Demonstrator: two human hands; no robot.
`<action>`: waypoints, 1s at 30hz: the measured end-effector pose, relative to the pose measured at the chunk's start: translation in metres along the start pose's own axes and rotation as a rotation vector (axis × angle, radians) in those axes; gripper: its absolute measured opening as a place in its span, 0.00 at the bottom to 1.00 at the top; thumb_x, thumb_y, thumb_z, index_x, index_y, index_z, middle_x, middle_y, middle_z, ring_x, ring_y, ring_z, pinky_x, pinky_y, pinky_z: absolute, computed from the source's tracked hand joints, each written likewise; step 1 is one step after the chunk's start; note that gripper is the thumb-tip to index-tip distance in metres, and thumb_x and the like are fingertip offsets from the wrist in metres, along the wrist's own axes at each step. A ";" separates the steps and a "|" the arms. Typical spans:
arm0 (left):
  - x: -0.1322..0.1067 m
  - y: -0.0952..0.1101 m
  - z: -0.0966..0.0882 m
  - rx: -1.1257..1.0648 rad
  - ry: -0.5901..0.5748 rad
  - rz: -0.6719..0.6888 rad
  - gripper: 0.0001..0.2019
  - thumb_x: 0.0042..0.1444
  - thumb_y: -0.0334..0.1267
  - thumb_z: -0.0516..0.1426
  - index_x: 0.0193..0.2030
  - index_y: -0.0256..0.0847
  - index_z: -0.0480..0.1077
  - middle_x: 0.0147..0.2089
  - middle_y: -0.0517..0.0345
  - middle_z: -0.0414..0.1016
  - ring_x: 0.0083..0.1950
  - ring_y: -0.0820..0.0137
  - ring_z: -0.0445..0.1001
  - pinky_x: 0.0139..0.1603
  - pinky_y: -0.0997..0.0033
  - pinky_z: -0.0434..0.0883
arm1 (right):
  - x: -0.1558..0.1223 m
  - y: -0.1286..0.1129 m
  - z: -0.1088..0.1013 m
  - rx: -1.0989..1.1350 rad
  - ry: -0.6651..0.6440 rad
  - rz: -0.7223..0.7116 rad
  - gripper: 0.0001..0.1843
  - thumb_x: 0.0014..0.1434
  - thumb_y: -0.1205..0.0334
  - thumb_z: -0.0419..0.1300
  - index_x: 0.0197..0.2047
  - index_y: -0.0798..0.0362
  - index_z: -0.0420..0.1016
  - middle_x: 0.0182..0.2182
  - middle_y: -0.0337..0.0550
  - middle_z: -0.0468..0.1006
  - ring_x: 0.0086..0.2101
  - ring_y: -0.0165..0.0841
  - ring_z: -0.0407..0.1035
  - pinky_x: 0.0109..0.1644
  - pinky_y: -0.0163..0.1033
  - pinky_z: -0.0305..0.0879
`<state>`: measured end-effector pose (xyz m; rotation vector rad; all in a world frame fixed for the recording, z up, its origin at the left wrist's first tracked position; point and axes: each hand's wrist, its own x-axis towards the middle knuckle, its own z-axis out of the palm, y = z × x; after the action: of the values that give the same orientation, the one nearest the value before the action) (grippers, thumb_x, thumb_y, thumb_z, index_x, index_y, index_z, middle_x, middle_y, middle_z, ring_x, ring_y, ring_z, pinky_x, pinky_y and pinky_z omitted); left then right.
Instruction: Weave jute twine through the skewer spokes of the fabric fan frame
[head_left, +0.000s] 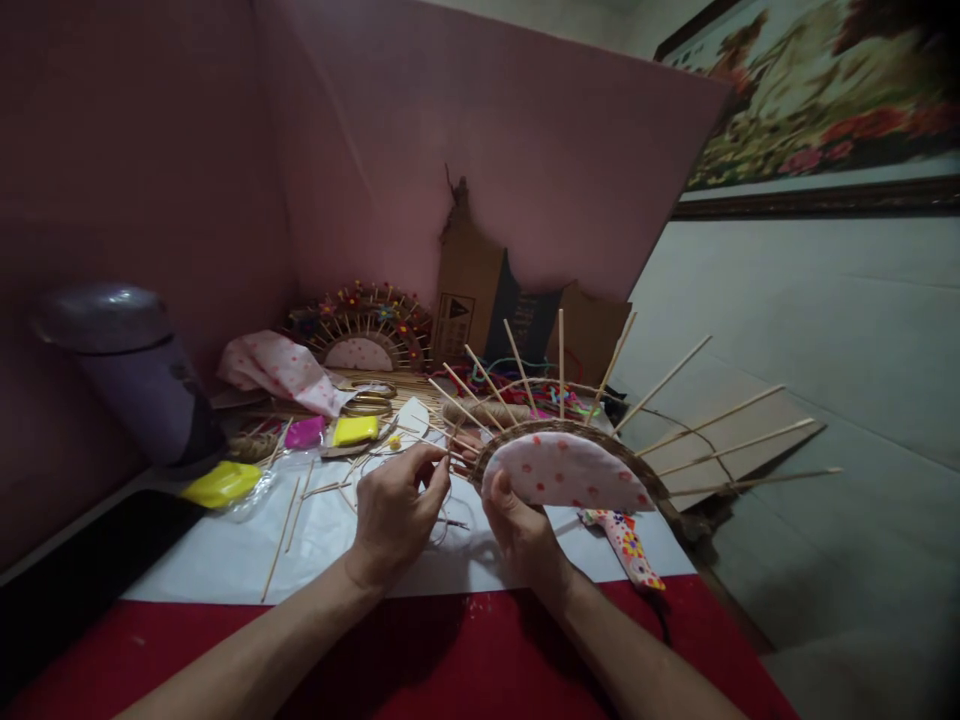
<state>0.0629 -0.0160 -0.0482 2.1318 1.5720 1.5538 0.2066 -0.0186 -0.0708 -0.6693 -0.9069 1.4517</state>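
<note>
My right hand grips a half-round woven fan by its lower left edge, thumb on the front. White cloth with red dots covers its flat face, a brown woven band runs round the curve, and several thin wooden sticks radiate outward. At the fan's left end, my left hand is closed in a pinch on a thin brown cord, beside the lowest sticks. The cord's path behind the fingers is partly hidden. A twine spool lies just behind the fan.
A finished-looking flowered fan leans at the back, near dotted cloth and scissors. Yellow packets and loose sticks lie left. A purple tumbler stands far left. Torn cardboard rises behind; a floral-patterned glue gun-like object lies right.
</note>
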 end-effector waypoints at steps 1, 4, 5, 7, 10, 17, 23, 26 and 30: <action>0.000 0.000 0.000 0.023 0.015 -0.001 0.07 0.55 0.37 0.53 0.31 0.40 0.71 0.24 0.61 0.72 0.23 0.75 0.67 0.26 0.75 0.61 | 0.000 0.000 0.000 0.011 0.018 0.008 0.16 0.47 0.53 0.66 0.37 0.51 0.75 0.42 0.42 0.76 0.51 0.36 0.64 0.63 0.42 0.50; 0.000 0.000 0.000 0.043 0.034 0.007 0.07 0.55 0.37 0.53 0.31 0.40 0.71 0.23 0.61 0.73 0.23 0.75 0.67 0.26 0.75 0.61 | 0.001 -0.002 0.003 0.078 0.036 0.048 0.15 0.44 0.54 0.68 0.35 0.50 0.76 0.39 0.41 0.77 0.49 0.38 0.65 0.61 0.44 0.53; 0.000 0.000 0.000 0.035 0.030 0.013 0.07 0.55 0.38 0.54 0.32 0.40 0.71 0.23 0.61 0.73 0.23 0.75 0.67 0.26 0.75 0.61 | 0.002 -0.004 0.005 0.108 0.016 0.051 0.14 0.44 0.55 0.68 0.35 0.50 0.76 0.39 0.41 0.77 0.49 0.38 0.65 0.61 0.45 0.54; -0.001 -0.001 -0.001 0.008 0.010 0.014 0.07 0.55 0.38 0.54 0.35 0.41 0.71 0.23 0.62 0.72 0.22 0.75 0.66 0.25 0.74 0.61 | 0.004 -0.009 0.010 0.169 -0.055 0.039 0.12 0.48 0.55 0.65 0.36 0.48 0.75 0.39 0.40 0.77 0.50 0.39 0.65 0.59 0.48 0.57; -0.001 0.000 -0.001 -0.133 0.008 -0.068 0.06 0.55 0.39 0.54 0.37 0.41 0.69 0.22 0.64 0.68 0.22 0.75 0.64 0.26 0.74 0.61 | 0.007 -0.016 0.016 0.204 -0.147 -0.009 0.11 0.52 0.54 0.61 0.39 0.47 0.75 0.40 0.42 0.77 0.51 0.40 0.64 0.57 0.53 0.60; 0.000 0.007 0.002 -0.868 -0.235 -0.623 0.11 0.46 0.43 0.60 0.28 0.37 0.68 0.20 0.62 0.69 0.18 0.78 0.60 0.18 0.75 0.59 | 0.009 -0.025 0.016 0.203 -0.130 -0.052 0.08 0.52 0.56 0.61 0.36 0.47 0.76 0.40 0.41 0.78 0.51 0.40 0.65 0.57 0.54 0.60; 0.003 0.010 -0.003 -1.234 -0.406 -0.787 0.10 0.45 0.39 0.63 0.31 0.34 0.70 0.30 0.55 0.73 0.26 0.78 0.65 0.24 0.78 0.61 | 0.007 -0.022 0.016 0.227 -0.168 -0.030 0.10 0.52 0.55 0.62 0.38 0.47 0.78 0.42 0.39 0.78 0.53 0.40 0.64 0.61 0.51 0.54; 0.004 0.008 -0.005 -1.300 -0.445 -0.826 0.09 0.45 0.37 0.63 0.30 0.34 0.70 0.28 0.57 0.72 0.25 0.78 0.64 0.24 0.78 0.58 | 0.007 -0.021 0.018 0.229 -0.185 -0.012 0.12 0.51 0.53 0.62 0.38 0.47 0.78 0.42 0.38 0.78 0.53 0.40 0.64 0.63 0.51 0.51; 0.003 0.006 -0.003 -1.341 -0.409 -0.855 0.08 0.44 0.35 0.63 0.29 0.34 0.69 0.26 0.59 0.71 0.24 0.78 0.65 0.24 0.77 0.58 | 0.006 -0.022 0.020 0.209 -0.219 -0.014 0.14 0.51 0.52 0.62 0.41 0.46 0.77 0.44 0.39 0.78 0.54 0.41 0.63 0.63 0.52 0.50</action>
<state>0.0646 -0.0175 -0.0414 0.7694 0.6717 1.1261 0.2005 -0.0164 -0.0410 -0.3527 -0.9087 1.6032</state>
